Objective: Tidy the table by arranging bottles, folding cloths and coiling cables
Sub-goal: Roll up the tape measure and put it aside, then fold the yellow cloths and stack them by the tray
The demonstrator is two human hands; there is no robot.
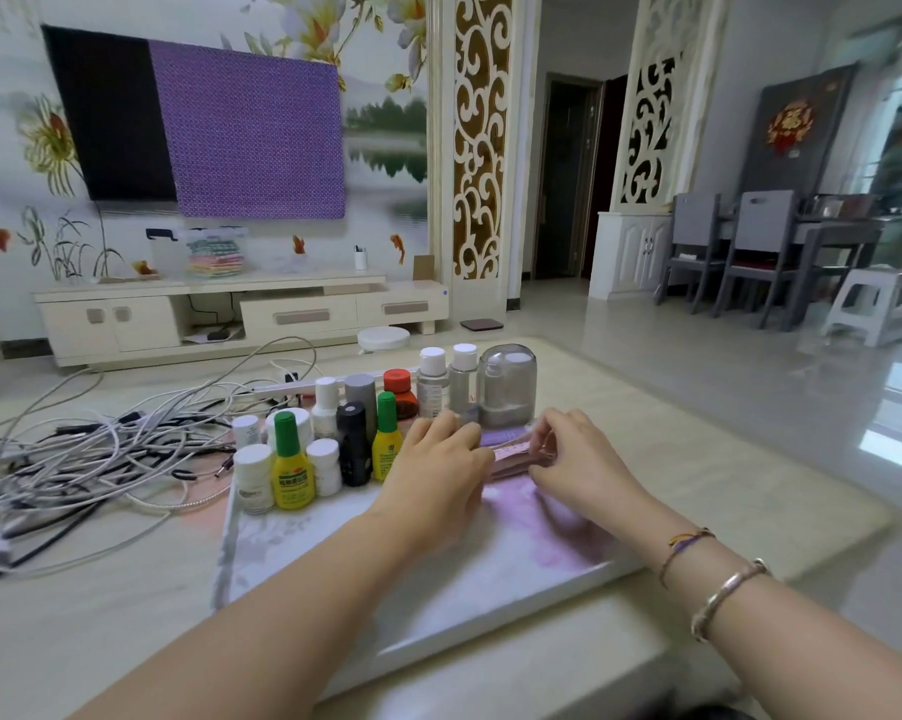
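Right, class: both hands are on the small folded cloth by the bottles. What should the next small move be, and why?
Probably press the fold flat and set the cloth down beside the bottles. The right hand pinches its edge and the left hand rests on it, so the fold looks nearly done. The cables lie tangled, untouched, likely the following job.

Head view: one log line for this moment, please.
stage: folding cloth | left hand: pressing cloth | right hand: pinching cloth edge | bottles: grouped upright on board | cables: tangled, uncoiled
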